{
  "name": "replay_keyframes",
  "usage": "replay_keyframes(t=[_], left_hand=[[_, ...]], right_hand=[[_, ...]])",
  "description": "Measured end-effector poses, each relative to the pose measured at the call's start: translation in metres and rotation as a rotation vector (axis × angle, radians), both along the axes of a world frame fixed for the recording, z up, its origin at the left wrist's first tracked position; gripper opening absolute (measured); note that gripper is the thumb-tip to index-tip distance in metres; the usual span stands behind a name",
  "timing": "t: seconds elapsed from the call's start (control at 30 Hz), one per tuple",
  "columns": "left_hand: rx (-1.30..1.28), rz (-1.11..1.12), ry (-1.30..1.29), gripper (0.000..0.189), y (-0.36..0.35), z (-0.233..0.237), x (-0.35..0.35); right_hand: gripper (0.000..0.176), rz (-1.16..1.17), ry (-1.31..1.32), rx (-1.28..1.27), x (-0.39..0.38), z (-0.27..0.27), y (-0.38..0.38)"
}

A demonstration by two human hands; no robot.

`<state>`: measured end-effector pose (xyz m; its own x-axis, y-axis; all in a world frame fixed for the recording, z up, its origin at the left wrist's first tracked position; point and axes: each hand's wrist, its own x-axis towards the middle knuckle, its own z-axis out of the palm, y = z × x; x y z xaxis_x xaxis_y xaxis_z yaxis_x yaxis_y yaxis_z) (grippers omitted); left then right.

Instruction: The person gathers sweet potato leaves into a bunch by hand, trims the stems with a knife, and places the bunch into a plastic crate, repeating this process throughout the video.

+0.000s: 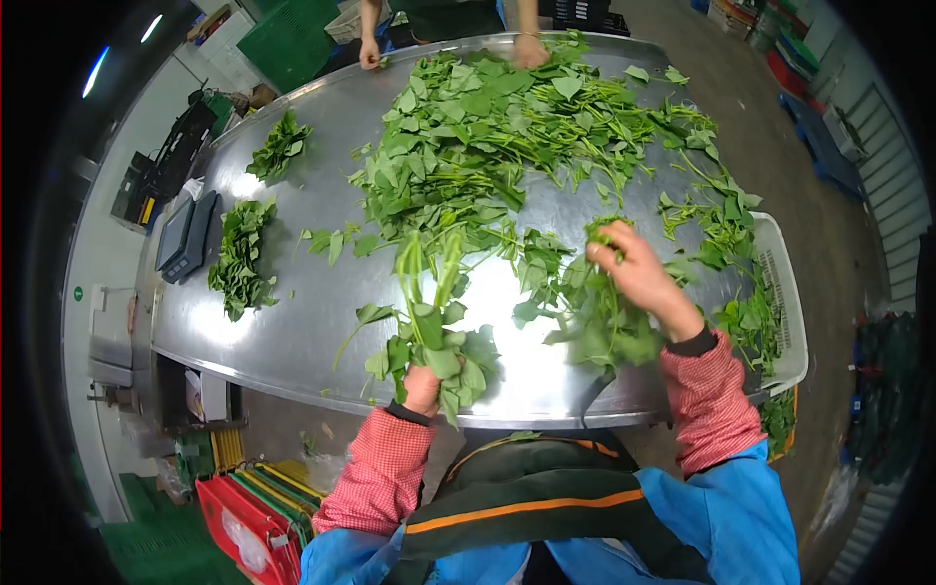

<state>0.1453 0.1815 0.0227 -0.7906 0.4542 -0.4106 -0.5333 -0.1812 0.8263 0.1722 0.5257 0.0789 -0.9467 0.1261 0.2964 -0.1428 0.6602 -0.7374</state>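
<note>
My left hand (422, 390) is closed around a bunch of leafy greens (439, 356) near the table's front edge. The pale stems of this bunch point away from me, and its leaves surround my fingers. To the right, my right hand (634, 268) is raised with its fingers curled on stems of more leafy greens (614, 327), whose leaves hang below it, slightly blurred. A large heap of loose leafy greens (468, 127) spreads over the metal table (322, 322) beyond both hands. Two gathered bunches, a nearer one (244, 258) and a farther one (280, 146), lie at the left.
A dark scale (180, 239) stands at the table's left edge. A white plastic basket (795, 302) with greens adjoins the right edge. Across the table, another person's hands (529, 51) are at the heap. Red and green crates (249, 526) stand on the floor at lower left.
</note>
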Motion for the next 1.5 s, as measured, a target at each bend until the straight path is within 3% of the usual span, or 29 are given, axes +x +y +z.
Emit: replay_keyframes(t=[0.03,0.13,0.23,0.33,0.43,0.5,0.57,0.67,0.7,0.8,0.87,0.97,1.0,1.07,1.17,1.27,1.37,1.47,1.5], left_hand=[[-0.02,0.012,0.038,0.039,0.005,0.003,0.002],[-0.024,-0.091,0.139,0.037,0.011,0.012,0.005],[-0.066,-0.205,0.267,0.036,0.017,0.02,0.004],[-0.096,-0.332,0.312,0.04,0.016,0.02,0.006],[-0.121,-0.387,0.306,0.042,0.01,0.003,0.012],[-0.388,-0.473,0.701,0.043,0.008,-0.009,0.01],[-0.559,-0.461,1.045,0.046,0.009,-0.004,0.011],[-0.748,-0.534,1.144,0.047,0.011,-0.002,0.004],[-0.76,-0.49,1.305,0.053,0.011,0.011,0.002],[-0.714,-0.301,1.058,0.07,0.015,0.044,-0.009],[-0.792,-0.315,1.156,0.069,0.002,0.034,-0.019],[-0.899,-0.392,1.305,0.055,0.0,0.052,-0.023],[-0.949,-0.408,1.372,0.053,0.0,0.049,-0.026],[-1.055,-0.453,1.487,0.047,-0.004,0.035,-0.027],[-1.045,-0.552,1.489,0.043,0.001,0.042,-0.024],[-1.054,-0.666,1.562,0.042,0.004,0.038,-0.024],[-1.057,-0.762,1.55,0.038,0.007,0.035,-0.019],[-1.051,-0.736,1.441,0.043,-0.002,0.026,-0.025],[-1.051,-0.764,1.353,0.058,-0.007,0.042,-0.028]], right_hand=[[0.033,0.045,0.056,-0.018,0.0,-0.003,-0.006],[0.019,0.046,-0.273,-0.344,-0.004,0.008,-0.042],[0.015,0.082,-0.34,-1.151,-0.01,-0.003,-0.077],[0.016,0.153,-0.398,-1.505,-0.017,-0.01,-0.092],[0.029,0.143,-0.415,-1.219,-0.019,0.004,-0.103],[0.032,0.125,-0.374,-1.003,-0.022,0.01,-0.109],[0.029,0.07,-0.397,-1.031,-0.026,0.009,-0.11],[0.022,0.015,-0.395,-0.994,-0.027,0.014,-0.105],[0.021,0.032,-0.349,-0.956,-0.025,0.021,-0.101],[0.015,0.194,-0.193,-0.771,-0.015,0.072,-0.082],[0.017,0.355,-0.115,-0.909,-0.019,0.074,-0.049],[0.021,0.149,-0.015,0.019,-0.044,0.043,-0.028],[0.023,0.206,0.036,0.002,-0.045,0.041,-0.037],[0.021,0.241,-0.102,0.084,-0.04,0.053,-0.057],[0.013,0.381,-0.299,-0.275,-0.045,0.061,-0.083],[0.028,0.449,-0.486,-0.556,-0.052,0.064,-0.112],[0.032,0.523,-0.558,-0.49,-0.063,0.047,-0.13],[0.037,0.396,-0.412,-0.335,-0.067,0.023,-0.129],[0.041,0.308,-0.417,-0.321,-0.065,0.034,-0.123]])
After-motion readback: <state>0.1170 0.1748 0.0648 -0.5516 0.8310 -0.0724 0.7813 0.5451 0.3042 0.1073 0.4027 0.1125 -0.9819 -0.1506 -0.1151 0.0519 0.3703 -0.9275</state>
